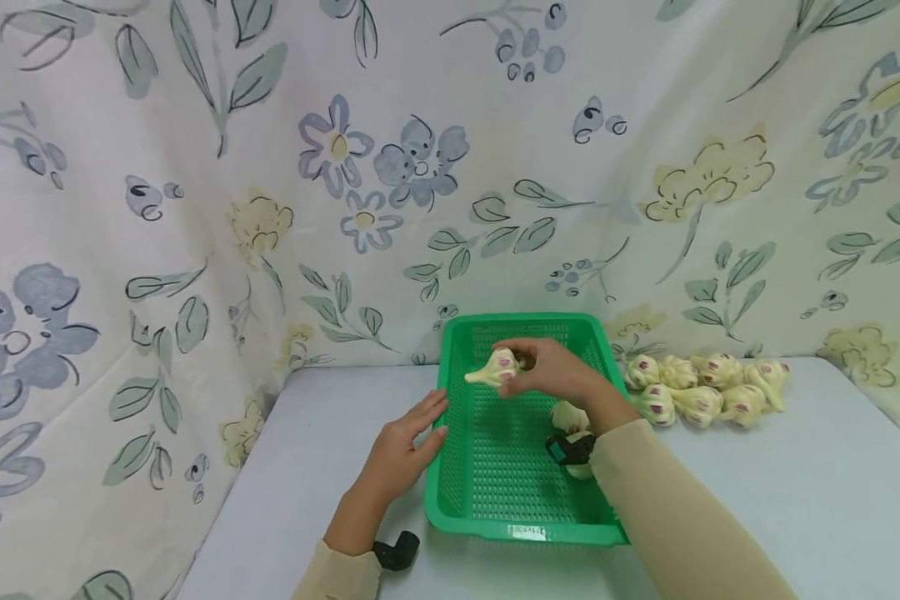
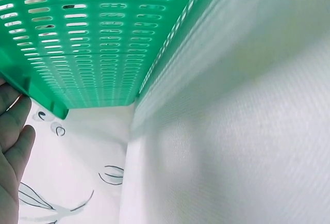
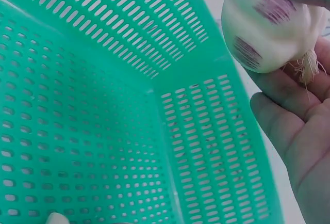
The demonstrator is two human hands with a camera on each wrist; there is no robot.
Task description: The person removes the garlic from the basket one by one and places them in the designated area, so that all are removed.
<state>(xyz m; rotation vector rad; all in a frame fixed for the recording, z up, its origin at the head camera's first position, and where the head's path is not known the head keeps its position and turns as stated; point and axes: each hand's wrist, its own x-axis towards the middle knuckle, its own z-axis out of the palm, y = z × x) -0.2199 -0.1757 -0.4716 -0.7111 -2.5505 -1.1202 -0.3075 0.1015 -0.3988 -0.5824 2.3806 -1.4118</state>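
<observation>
In the head view my right hand (image 1: 546, 367) grips a garlic bulb (image 1: 501, 364) above the far part of a green plastic basket (image 1: 525, 532). The bulb's stem points left; the right wrist view shows purple streaks and a tuft of roots on the garlic (image 3: 263, 28). My left hand (image 1: 399, 450) lies at the basket's left rim, fingers stretched along it, holding nothing. In the left wrist view its fingers (image 2: 18, 146) are beside the rim. More garlic (image 1: 570, 417) lies in the basket's right side, partly hidden by my right wrist.
Several garlic bulbs (image 1: 701, 407) stand grouped in two rows on the white table (image 1: 780, 483), right of the basket. A floral cloth (image 1: 420, 167) hangs behind the table. Black wrist cameras (image 1: 397, 552) are strapped to both wrists.
</observation>
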